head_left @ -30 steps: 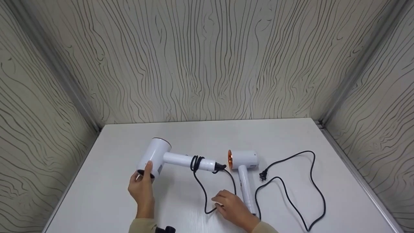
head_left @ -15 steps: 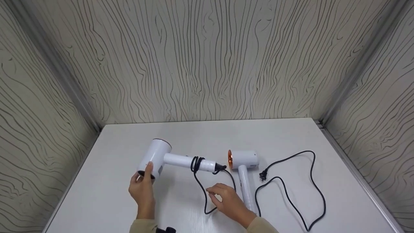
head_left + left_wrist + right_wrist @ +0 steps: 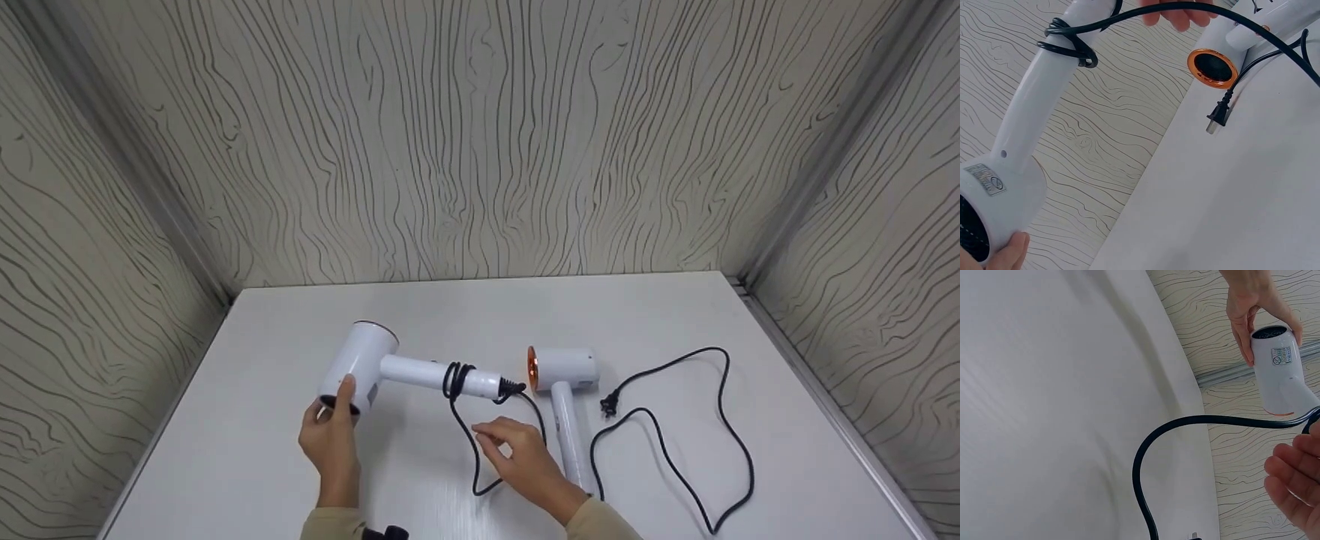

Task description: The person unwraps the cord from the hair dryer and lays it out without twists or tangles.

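In the head view my left hand [image 3: 330, 442] grips the barrel of a white hair dryer [image 3: 420, 373] at its dark open end, thumb along the side. The handle points right, with a black cord [image 3: 456, 380] wound around it and a loop hanging down. My right hand [image 3: 521, 457] is over this loop, its fingers extended and loosely bent. In the right wrist view its fingers [image 3: 1297, 467] are below the cord, with nothing between them. The left wrist view shows the right fingertips [image 3: 1179, 17] behind the curving cord.
A second white hair dryer [image 3: 566, 369] with an orange rim lies on the white table [image 3: 300, 315], right of the hands. Its black cord [image 3: 739, 442] spreads further right, ending in a plug [image 3: 610, 405]. Wood-patterned panels [image 3: 480, 150] enclose the table's back and sides.
My right hand has moved up and left from the bottom of the cord loop, its fingers lifting off there. The left hand and the held hair dryer have barely moved.
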### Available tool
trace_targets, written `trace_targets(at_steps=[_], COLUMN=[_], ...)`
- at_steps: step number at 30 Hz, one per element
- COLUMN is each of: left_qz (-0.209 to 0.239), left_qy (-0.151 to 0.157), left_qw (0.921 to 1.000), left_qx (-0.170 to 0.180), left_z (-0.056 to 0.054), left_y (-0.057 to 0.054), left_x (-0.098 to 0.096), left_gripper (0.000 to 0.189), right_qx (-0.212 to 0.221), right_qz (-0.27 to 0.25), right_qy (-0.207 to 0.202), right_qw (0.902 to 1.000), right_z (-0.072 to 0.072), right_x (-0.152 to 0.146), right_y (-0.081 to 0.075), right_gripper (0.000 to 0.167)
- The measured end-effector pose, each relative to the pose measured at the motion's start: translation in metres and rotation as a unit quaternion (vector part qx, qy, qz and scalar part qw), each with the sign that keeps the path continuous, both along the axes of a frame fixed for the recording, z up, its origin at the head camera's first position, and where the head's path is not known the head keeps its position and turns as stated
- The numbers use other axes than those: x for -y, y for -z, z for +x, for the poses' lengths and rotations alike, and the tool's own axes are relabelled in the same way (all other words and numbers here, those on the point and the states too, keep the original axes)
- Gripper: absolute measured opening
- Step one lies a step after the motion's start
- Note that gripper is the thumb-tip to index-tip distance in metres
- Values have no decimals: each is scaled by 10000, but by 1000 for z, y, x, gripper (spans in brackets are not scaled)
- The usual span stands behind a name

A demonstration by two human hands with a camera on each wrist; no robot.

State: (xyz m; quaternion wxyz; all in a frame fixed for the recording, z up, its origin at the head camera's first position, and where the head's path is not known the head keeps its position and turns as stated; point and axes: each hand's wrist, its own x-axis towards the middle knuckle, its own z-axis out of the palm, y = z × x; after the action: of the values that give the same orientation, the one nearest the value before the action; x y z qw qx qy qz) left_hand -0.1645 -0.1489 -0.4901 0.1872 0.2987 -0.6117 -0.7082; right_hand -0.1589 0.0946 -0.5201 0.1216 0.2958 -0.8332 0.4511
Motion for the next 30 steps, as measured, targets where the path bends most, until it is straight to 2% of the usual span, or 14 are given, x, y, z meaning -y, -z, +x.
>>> trace_targets(at_steps=[9, 21, 30], left_qz=[-43, -5, 9], left_qy=[-57, -83, 12], left_qw=[10000, 9999, 9999], left_qx=[48, 58, 125], left_z=[1, 1, 4], left_y=[-1, 2, 2], left_x=[-1, 0, -1], left_gripper=[78, 77, 81], right_qx=[465, 577, -197], right_qz=[112, 121, 20], right_qy=[-77, -209, -194], right_qw=[9988, 9980, 9996], right_z=[2, 4, 7], right_x=[7, 9, 9], right_y=[-1, -1, 6], right_gripper=[15, 12, 9])
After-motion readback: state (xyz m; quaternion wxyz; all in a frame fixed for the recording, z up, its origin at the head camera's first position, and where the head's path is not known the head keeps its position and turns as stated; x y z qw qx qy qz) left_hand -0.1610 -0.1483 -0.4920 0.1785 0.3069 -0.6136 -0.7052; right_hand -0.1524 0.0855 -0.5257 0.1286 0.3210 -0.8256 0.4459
